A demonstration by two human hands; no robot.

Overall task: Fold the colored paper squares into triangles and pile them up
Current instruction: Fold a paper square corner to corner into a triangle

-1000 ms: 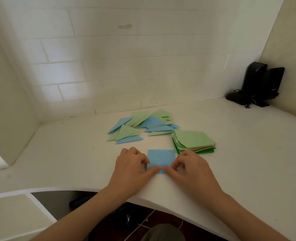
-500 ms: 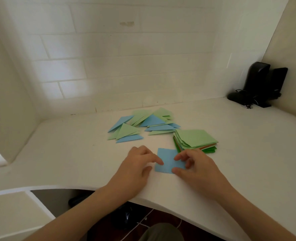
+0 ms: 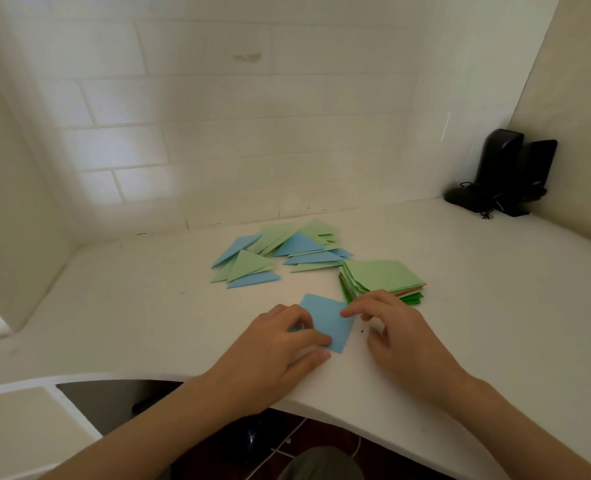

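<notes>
A blue paper square (image 3: 327,320) lies flat on the white desk (image 3: 148,306), turned so that one corner points toward me. My left hand (image 3: 276,348) rests on its left side, the index finger lying along the lower-left edge and the thumb on the desk just below. My right hand (image 3: 394,330) touches the square's right corner with the index fingertip, the other fingers loosely curled. Behind the right hand sits a stack of unfolded squares (image 3: 384,275), light green on top. Folded blue and green triangles (image 3: 287,252) lie scattered farther back.
A black device with a cable (image 3: 505,174) stands in the far right corner. Tiled wall closes off the back and a side wall the left. The desk's curved front edge (image 3: 322,415) runs just under my wrists.
The blue square has turned from square-on to corner-toward-me and shifted slightly right. Both hands let go of its near edge; the left now lies on its left side, the right at its right corner.
</notes>
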